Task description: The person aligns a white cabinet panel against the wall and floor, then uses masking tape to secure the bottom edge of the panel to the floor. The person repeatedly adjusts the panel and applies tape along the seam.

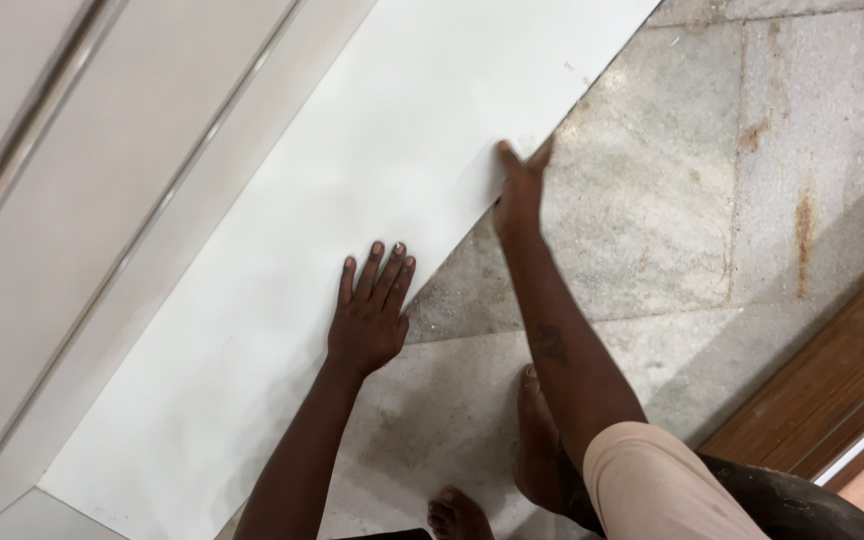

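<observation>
I see my left hand (370, 315) pressed flat on the white panel (352, 200), fingers spread and pointing up the board — an open grip, holding nothing. My right hand (519, 190) reaches further along, arm straight, fingers pinching the panel's edge. The panel lies slantwise over the stone floor (712, 180), beside my bare feet (537, 430).

Smooth, matt white laminate is seen on the board (352, 200); rough, stained grey stone on the floor (672, 200); wood grain at four o'clock.
</observation>
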